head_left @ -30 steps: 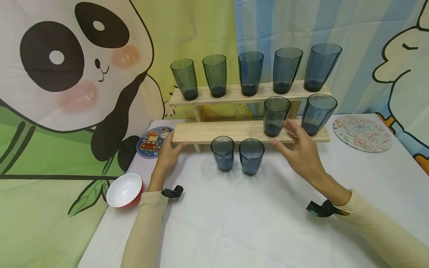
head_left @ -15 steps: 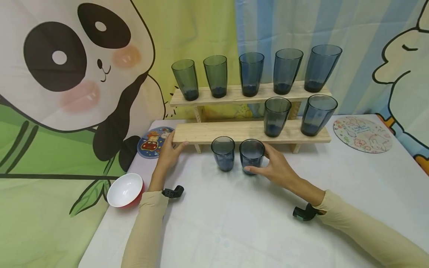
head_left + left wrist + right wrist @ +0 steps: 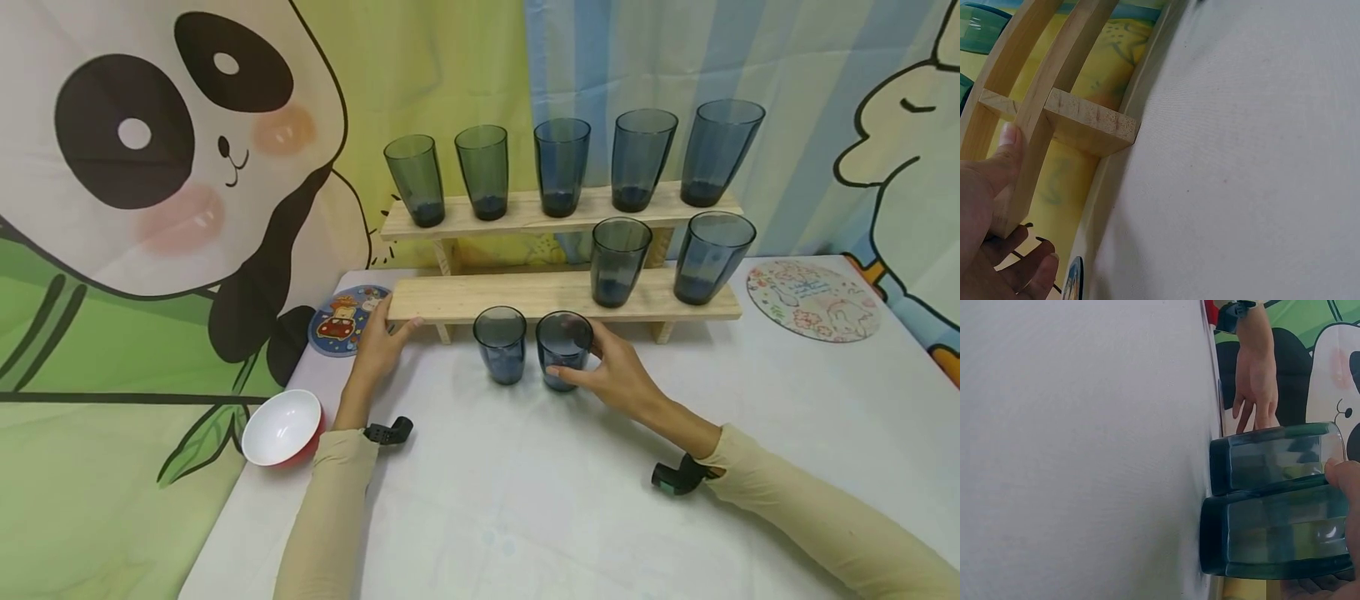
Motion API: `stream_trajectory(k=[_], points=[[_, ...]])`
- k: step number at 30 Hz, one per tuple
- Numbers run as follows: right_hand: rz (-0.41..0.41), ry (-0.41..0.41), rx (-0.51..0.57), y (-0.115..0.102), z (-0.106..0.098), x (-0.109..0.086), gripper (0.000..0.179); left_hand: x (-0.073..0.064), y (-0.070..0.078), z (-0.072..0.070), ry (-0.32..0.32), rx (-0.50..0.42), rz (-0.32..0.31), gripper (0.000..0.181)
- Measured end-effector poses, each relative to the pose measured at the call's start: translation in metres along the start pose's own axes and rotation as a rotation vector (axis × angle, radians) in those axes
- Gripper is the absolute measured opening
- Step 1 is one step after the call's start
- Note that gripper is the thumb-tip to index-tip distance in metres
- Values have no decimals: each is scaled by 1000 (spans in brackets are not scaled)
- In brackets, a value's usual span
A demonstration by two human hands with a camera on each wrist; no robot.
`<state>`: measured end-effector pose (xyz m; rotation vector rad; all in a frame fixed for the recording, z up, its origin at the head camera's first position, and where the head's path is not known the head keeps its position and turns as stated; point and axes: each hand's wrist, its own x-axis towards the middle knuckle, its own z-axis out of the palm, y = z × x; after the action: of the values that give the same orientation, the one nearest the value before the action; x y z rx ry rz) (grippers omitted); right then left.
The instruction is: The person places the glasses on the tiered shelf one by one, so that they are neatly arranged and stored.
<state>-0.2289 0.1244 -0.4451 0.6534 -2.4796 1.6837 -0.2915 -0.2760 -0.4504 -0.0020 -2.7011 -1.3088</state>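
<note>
A two-tier wooden shelf (image 3: 487,296) stands at the back of the white table. My left hand (image 3: 378,346) grips the left end of its lower board, the thumb on the front edge in the left wrist view. In front of the shelf, two blue-grey drinking glasses stand upright on the table. My right hand (image 3: 628,379) holds the right-hand glass (image 3: 553,337) from its right side, with the thumb across its near face and the other fingers mostly hidden. Just left of it is the other glass (image 3: 501,350). The lower board also bears a glass (image 3: 618,262) and another glass (image 3: 711,258) at its right end.
Several glasses, among them a green-tinted one (image 3: 416,179), line the upper board (image 3: 517,218). A white-and-red bowl (image 3: 281,427) sits at the table's left edge. Round mats lie beside the shelf: a blue mat (image 3: 333,329) left, a floral mat (image 3: 813,300) right.
My right hand has moved left and nearer, from beside the glass on the lower board to the right-hand glass on the table, and has taken hold of it. My left hand stays put.
</note>
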Motion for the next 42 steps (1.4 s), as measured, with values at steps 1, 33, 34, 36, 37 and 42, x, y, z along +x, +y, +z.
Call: stream_trajectory(k=[1,33,34,36,37,42], points=[[-2,0,2,0,0,0,82,0,0,0,-1,2,-1,89],[39,73,-32,-76,-22,63,78,1,-2,-1,6,-24,13,87],[40,78,-25,-77,-21,68,77,1,-2,-1,6,-25,16,88],[44,92,-26,-78,-19,78,76,0,-3,-1,4,-23,17,88],[48,99,-36,-79,-18,82,76,0,-3,-1,3,-23,17,88],[59,116,-79,-77,-12,98,76,0,-2,-1,-1,-21,16,89]])
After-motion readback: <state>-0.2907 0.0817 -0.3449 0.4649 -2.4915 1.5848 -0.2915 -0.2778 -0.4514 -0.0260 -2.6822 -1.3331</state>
